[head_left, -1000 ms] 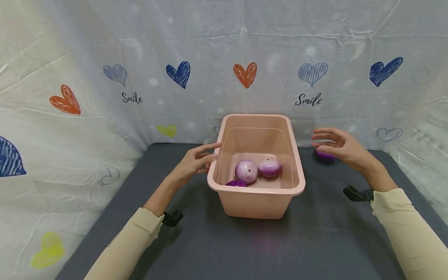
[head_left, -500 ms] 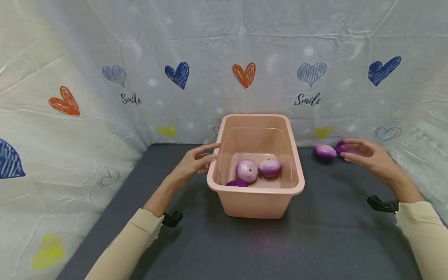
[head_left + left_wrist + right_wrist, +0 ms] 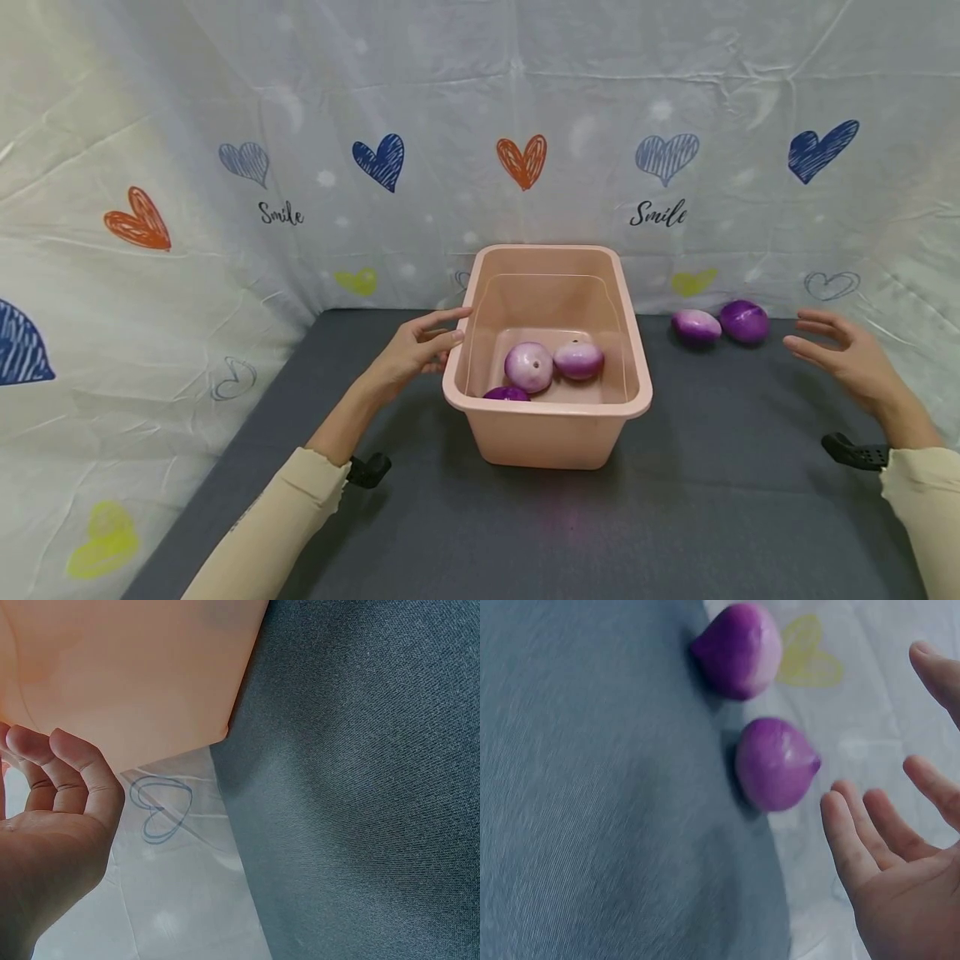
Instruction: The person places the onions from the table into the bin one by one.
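far left: heart-printed cloth backdrop (image 3: 150, 250) draped behind and beside dark grey table mat (image 3: 450, 533).

left hand (image 3: 415, 350) against left outer wall of pink tub (image 3: 551, 433), fingers loosely curled along the rim, pinching nothing; in the left wrist view fingers (image 3: 71, 776) bent beside the tub wall, not plainly clamped on it. reads as steadying contact only.

inside tub: pale purple onion (image 3: 528, 367) touching a second, white-and-purple onion (image 3: 578, 360); darker purple one (image 3: 507, 393) partly hidden under the near rim. three in, as far as visible.

right of tub, on the mat near the backdrop: two more onions side by side, lighter one (image 3: 696, 326) nearer the tub, deep purple one (image 3: 744, 321) just beside it. both clear of the tub.

far right: right hand (image 3: 851, 358) hovering near the deep purple onion, apart from it, fingers spread and relaxed, grasping nothing; same gap in the right wrist view, fingertips (image 3: 847, 825) short of onion (image 3: 775, 763).

judgement: gathering into tub partly done, three in, two left out.
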Motion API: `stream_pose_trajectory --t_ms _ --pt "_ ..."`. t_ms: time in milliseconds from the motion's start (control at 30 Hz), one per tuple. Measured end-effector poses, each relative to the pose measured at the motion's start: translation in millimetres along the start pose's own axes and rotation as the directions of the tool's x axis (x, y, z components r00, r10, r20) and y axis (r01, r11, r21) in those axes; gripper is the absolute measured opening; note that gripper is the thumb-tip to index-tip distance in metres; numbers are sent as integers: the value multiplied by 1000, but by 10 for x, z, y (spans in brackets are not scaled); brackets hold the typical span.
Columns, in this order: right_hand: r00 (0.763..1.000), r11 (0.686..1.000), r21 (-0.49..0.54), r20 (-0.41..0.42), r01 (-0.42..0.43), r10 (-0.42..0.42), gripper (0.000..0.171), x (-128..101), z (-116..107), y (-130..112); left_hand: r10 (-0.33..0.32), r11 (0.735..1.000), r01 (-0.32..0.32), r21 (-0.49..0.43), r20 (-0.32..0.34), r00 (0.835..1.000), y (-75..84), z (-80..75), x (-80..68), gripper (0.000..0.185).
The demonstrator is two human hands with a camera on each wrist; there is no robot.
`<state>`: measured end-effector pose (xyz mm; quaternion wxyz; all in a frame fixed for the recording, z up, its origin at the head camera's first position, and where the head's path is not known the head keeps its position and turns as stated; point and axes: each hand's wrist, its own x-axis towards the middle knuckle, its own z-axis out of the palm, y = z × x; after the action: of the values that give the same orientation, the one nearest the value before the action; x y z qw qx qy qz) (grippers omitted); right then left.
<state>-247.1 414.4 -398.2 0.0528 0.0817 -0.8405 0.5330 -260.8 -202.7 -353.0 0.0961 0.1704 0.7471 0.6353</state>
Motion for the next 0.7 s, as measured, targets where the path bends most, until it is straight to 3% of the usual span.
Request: stream_pose_trajectory --t_ms 300,500,700 --pt "996 982 -166 -9 -91 91 73 57 1 166 -8 1000 8 2 1 1000 -13 -10 0 50" --pt "989 980 -148 36 -136 143 87 158 74 169 -16 1000 16 -3 1 1000 10 -3 -19 50" --pt "990 984 -133 53 -119 127 94 278 126 173 -12 1000 12 3 0 1000 24 6 -26 50"
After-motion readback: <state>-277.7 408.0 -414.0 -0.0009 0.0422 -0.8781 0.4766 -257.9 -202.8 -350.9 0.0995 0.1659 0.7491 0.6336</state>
